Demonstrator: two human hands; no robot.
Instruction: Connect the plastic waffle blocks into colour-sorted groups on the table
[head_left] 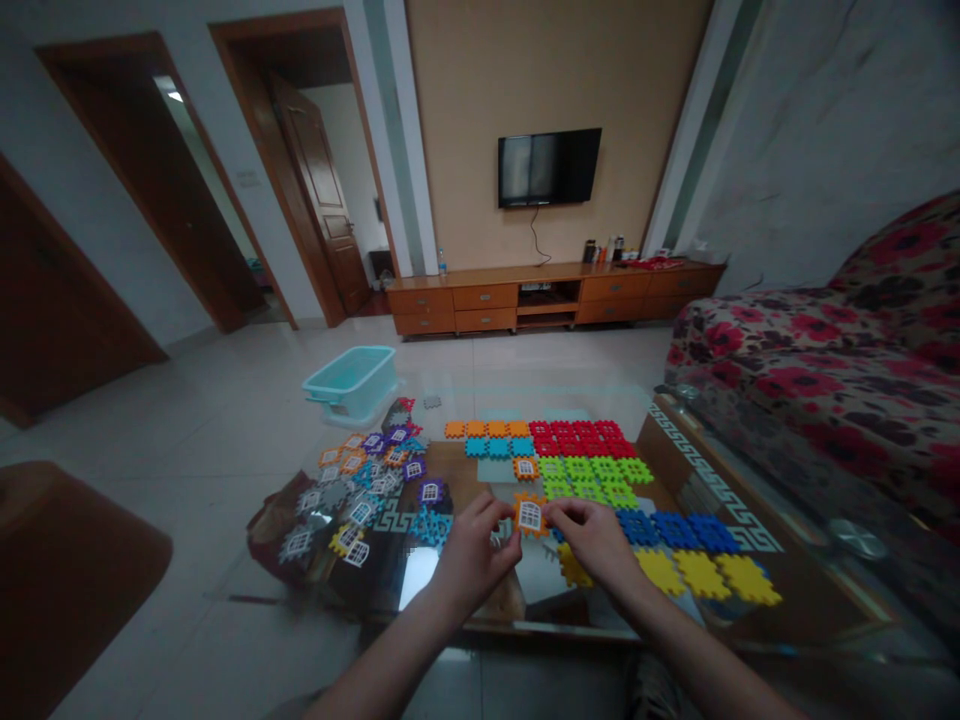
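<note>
Between my two hands, above the glass table, is an orange toothed building tile [531, 514] with a white window frame in its middle. My left hand [480, 540] pinches its left edge, and my right hand [592, 535] pinches the right edge. Just beyond lies a similar orange window tile [526, 468], next to rows of green tiles [589, 468]. Red tiles [581, 437] lie behind those, with light blue tiles [499, 447] and plain orange tiles [487, 429] to their left. Blue tiles [667, 530] and yellow tiles [701, 573] sit near my right forearm, which hides part of the yellow row.
A loose heap of mixed tiles [364, 490] covers the table's left side. A light teal plastic tub [356, 375] stands at the back left. The glass table's [810, 590] right end is near a flowered sofa [825, 350]. A brown stool-like block [75, 580] is at far left.
</note>
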